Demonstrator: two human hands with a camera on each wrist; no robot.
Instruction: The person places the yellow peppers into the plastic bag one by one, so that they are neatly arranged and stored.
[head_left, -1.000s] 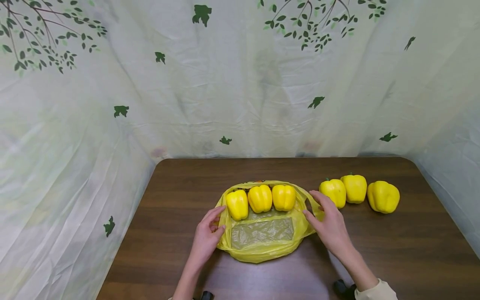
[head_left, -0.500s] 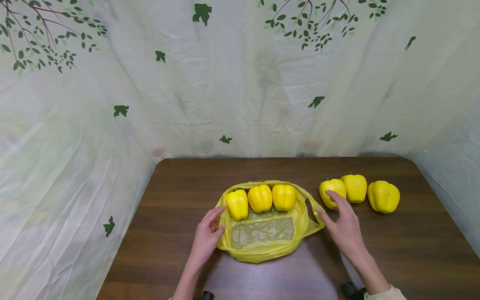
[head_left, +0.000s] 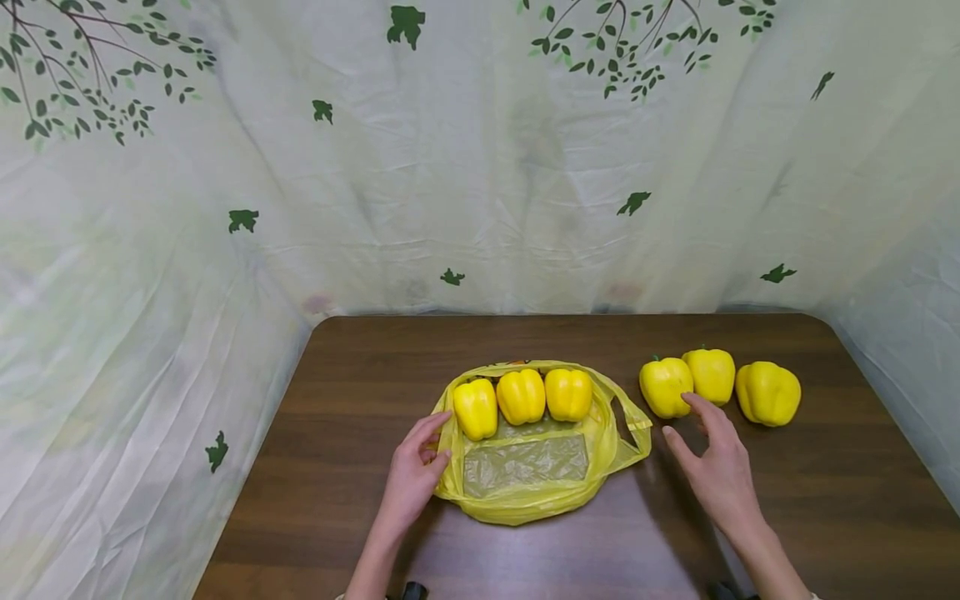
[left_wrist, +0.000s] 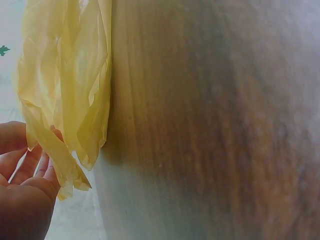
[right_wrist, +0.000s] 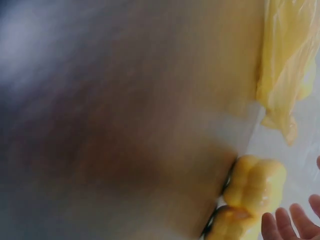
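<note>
A yellow plastic bag (head_left: 525, 504) lies spread with its mouth up, three yellow bell peppers (head_left: 521, 397) in a row along its far side. My left hand (head_left: 412, 468) holds the bag's left edge; in the left wrist view, a strip of the bag (left_wrist: 62, 160) hangs across its curled fingers (left_wrist: 30, 162). My right hand (head_left: 716, 471) has nothing in it. Its fingers are spread and its index fingertip overlaps the lower edge of the nearest loose bell pepper (head_left: 663, 387). The right wrist view catches fingers (right_wrist: 285, 222) beside the loose peppers.
Two more yellow bell peppers, a middle one (head_left: 711, 375) and a right one (head_left: 768, 393), stand beside the nearest loose one at the back right of the brown wooden table (head_left: 360, 358). A white curtain (head_left: 480, 183) with printed leaves hangs behind the table.
My right hand has come off the bag's right handle and moved right, below the loose peppers. The freed handle has spread outward. My left hand stays at the bag's left edge.
</note>
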